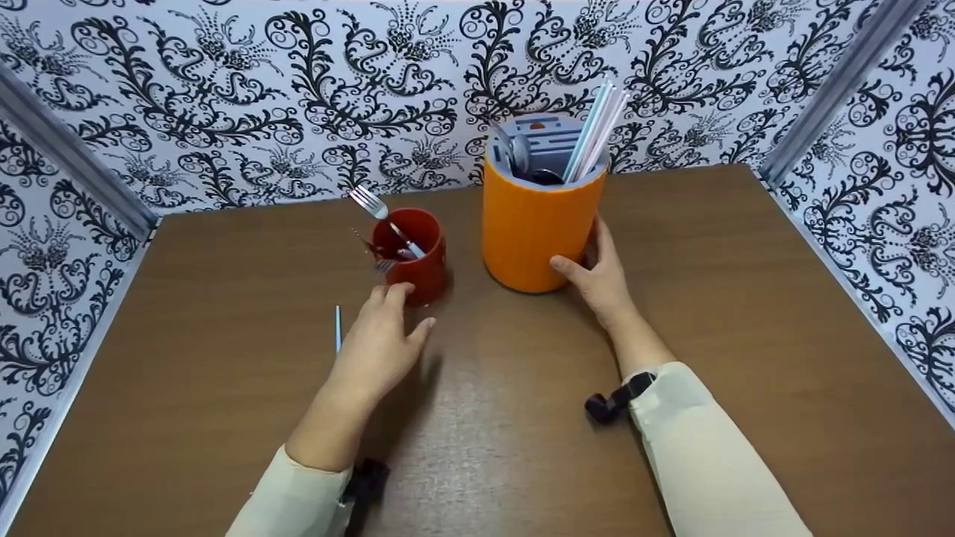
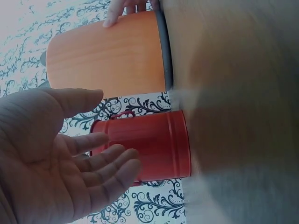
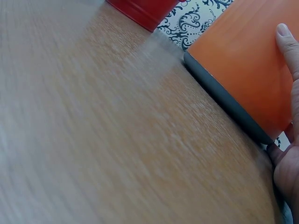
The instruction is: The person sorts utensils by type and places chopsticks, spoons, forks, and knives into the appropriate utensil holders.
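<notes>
My right hand (image 1: 606, 287) holds the orange utensil holder (image 1: 539, 231) low on its right side, thumb across the front and fingers round behind. Light blue and pink chopsticks (image 1: 597, 138) and spoons (image 1: 520, 153) stand in the holder's grey top. To its left is a red metal cup (image 1: 425, 280) with small handles. A fork (image 1: 371, 201) leans out of that cup, among other cutlery. My left hand (image 1: 380, 339) hangs just in front of the cup; its fingers are loosely bent and hold nothing, as the left wrist view shows for the hand (image 2: 60, 158) too.
A thin light blue stick (image 1: 338, 328) lies on the brown table (image 1: 522, 447) left of my left hand, partly hidden by it. Patterned black-and-white walls (image 1: 246, 97) close off the back and both sides. The holder and the cup stand near the back edge.
</notes>
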The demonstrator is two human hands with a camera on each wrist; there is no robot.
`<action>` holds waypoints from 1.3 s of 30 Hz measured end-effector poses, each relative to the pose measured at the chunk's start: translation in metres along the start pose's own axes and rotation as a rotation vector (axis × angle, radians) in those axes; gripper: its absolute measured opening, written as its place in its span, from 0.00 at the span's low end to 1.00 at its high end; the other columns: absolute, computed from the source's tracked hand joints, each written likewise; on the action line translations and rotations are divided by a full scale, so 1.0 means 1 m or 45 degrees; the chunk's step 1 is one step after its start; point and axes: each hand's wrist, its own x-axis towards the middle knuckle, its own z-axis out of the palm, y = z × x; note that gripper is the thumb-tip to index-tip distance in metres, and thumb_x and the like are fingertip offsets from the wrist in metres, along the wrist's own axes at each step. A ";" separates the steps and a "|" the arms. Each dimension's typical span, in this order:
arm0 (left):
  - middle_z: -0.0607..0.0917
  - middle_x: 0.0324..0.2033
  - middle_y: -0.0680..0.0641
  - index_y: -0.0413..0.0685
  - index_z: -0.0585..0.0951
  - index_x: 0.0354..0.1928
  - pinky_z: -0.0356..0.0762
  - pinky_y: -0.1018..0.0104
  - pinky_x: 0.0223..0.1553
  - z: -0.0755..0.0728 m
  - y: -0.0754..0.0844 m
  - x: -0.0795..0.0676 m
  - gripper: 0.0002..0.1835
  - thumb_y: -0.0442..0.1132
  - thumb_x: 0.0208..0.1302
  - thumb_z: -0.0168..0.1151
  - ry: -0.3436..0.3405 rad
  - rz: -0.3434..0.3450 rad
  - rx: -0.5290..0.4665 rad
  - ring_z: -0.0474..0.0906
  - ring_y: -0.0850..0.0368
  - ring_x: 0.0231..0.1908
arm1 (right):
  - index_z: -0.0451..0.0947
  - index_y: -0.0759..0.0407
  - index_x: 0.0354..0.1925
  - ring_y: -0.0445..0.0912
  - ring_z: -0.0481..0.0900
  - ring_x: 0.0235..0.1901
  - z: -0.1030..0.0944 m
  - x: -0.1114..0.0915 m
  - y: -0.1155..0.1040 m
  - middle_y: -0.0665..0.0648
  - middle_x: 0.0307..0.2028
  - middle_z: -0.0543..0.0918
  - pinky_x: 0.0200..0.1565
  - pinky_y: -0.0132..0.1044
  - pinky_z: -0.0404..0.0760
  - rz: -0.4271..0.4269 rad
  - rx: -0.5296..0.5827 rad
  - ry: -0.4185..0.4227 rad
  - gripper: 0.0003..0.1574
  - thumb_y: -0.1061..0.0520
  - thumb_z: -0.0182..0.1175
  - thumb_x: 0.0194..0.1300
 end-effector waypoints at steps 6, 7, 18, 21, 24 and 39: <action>0.72 0.69 0.33 0.41 0.69 0.73 0.73 0.39 0.69 -0.002 -0.006 0.001 0.35 0.50 0.70 0.66 -0.022 -0.045 0.050 0.71 0.37 0.69 | 0.43 0.50 0.84 0.47 0.56 0.80 0.001 0.000 0.000 0.52 0.83 0.54 0.81 0.44 0.54 -0.002 0.023 0.000 0.63 0.51 0.72 0.66; 0.73 0.68 0.33 0.40 0.69 0.73 0.74 0.39 0.68 -0.003 -0.007 0.002 0.35 0.50 0.71 0.66 -0.022 -0.051 0.061 0.72 0.37 0.69 | 0.43 0.50 0.84 0.47 0.56 0.80 0.001 0.000 0.000 0.53 0.82 0.54 0.81 0.45 0.54 -0.007 0.034 -0.001 0.64 0.51 0.72 0.65; 0.71 0.67 0.30 0.34 0.66 0.73 0.76 0.35 0.64 -0.017 -0.024 0.005 0.37 0.50 0.72 0.63 -0.019 -0.137 0.164 0.70 0.32 0.67 | 0.42 0.54 0.84 0.50 0.58 0.79 0.002 0.001 0.002 0.56 0.82 0.55 0.80 0.47 0.57 -0.021 0.089 -0.007 0.69 0.48 0.75 0.62; 0.70 0.67 0.28 0.32 0.65 0.73 0.75 0.34 0.64 -0.019 -0.028 0.006 0.37 0.50 0.72 0.63 -0.011 -0.152 0.171 0.70 0.30 0.67 | 0.42 0.53 0.84 0.49 0.59 0.78 0.002 0.000 0.001 0.55 0.82 0.56 0.80 0.46 0.57 -0.013 0.071 -0.004 0.66 0.50 0.74 0.63; 0.70 0.67 0.28 0.32 0.64 0.73 0.75 0.33 0.64 -0.021 -0.033 0.007 0.38 0.51 0.73 0.62 -0.011 -0.169 0.172 0.70 0.29 0.67 | 0.43 0.52 0.84 0.47 0.60 0.78 0.002 0.000 0.000 0.54 0.82 0.56 0.80 0.44 0.58 -0.008 0.043 -0.005 0.65 0.51 0.73 0.65; 0.65 0.66 0.20 0.24 0.55 0.74 0.73 0.34 0.65 -0.027 -0.052 0.012 0.42 0.49 0.75 0.59 -0.148 -0.292 0.144 0.74 0.23 0.61 | 0.42 0.53 0.84 0.48 0.57 0.80 0.002 0.000 0.000 0.54 0.82 0.54 0.81 0.44 0.55 -0.004 0.085 -0.002 0.64 0.56 0.72 0.66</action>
